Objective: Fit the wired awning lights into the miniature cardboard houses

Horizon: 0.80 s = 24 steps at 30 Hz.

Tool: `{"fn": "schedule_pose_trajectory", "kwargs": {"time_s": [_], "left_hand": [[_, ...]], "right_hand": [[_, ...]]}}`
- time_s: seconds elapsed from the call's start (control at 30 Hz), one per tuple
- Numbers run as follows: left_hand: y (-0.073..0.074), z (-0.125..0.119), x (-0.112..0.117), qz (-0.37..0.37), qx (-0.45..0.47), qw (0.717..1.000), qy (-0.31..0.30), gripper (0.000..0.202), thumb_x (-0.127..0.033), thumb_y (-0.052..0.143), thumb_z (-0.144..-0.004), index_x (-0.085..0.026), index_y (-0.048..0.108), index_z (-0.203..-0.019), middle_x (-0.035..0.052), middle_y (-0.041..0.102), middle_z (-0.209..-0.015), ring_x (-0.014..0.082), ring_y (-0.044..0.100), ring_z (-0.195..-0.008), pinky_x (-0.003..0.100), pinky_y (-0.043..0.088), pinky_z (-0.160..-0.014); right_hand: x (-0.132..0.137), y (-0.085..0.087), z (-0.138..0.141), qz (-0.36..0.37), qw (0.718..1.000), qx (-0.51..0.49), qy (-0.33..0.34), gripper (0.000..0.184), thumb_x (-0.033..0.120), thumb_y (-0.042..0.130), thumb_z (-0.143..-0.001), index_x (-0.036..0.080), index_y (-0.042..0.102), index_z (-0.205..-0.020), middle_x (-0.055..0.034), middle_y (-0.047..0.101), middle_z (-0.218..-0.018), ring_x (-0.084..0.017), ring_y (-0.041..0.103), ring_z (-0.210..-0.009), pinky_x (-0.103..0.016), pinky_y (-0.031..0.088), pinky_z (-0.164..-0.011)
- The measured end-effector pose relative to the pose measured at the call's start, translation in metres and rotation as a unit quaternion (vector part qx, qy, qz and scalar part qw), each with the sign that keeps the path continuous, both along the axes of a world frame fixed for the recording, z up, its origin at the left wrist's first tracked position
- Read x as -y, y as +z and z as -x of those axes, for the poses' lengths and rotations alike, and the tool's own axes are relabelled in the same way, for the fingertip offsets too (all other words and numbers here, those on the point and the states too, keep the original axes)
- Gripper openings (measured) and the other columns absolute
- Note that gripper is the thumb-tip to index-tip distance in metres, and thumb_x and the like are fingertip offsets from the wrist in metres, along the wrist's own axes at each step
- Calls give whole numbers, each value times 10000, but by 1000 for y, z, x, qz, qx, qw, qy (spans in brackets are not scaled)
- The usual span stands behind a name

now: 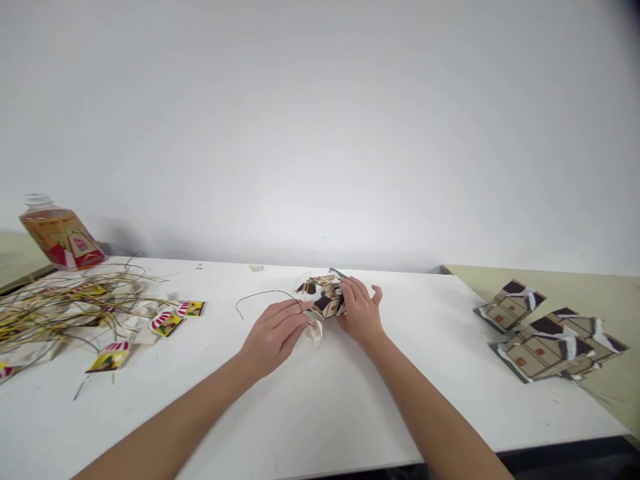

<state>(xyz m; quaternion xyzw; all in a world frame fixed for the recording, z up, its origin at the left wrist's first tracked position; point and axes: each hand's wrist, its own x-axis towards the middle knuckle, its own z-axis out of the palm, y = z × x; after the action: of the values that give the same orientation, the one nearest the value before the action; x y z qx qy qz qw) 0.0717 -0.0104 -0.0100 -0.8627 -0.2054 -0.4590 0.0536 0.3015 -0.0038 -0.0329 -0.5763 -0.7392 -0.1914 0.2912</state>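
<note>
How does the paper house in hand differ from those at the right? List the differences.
The held paper house is folded into a box; the stacked paper houses lie flat. The right hand grips the former; the latter lie untouched, overlapping. Both show brown walls, dark roofs, white snow.

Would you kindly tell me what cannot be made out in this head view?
Head view: the right hand holds the paper house and covers its right side.
Head view: whether the left hand pinches the thin cord is too small to tell.
Head view: the pile of strings is cut off by the left edge.
Head view: the bottle label is too blurred to read.
</note>
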Motion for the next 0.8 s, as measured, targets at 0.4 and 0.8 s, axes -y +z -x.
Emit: {"fn": "schedule_pose_trajectory", "kwargs": {"time_s": [0.4, 0.8], "left_hand": [[0, 0, -2, 4, -10, 999, 40, 154, -96, 519, -883, -206, 588, -965, 45, 678, -1139, 195, 592, -1084, 388, 411, -936], [-2, 0, -1, 64, -9, 995, 74, 146, -129, 458, -925, -214, 574, -950, 26, 655, -1189, 147, 617, -1043, 372, 304, -988]], "right_hand": [[14, 8, 26, -48, 993, 100, 40, 371, 150, 432, -832, 272, 527, -1169, -54, 541, -1344, -265, 448, -1272, -464, 116, -1008], [40, 25, 42, -72, 985, 138, 68, 316, 418, 504, -843, 255, 591, -1099, -46, 564, -1299, -310, 415, -1232, -515, 64, -1047]]}}
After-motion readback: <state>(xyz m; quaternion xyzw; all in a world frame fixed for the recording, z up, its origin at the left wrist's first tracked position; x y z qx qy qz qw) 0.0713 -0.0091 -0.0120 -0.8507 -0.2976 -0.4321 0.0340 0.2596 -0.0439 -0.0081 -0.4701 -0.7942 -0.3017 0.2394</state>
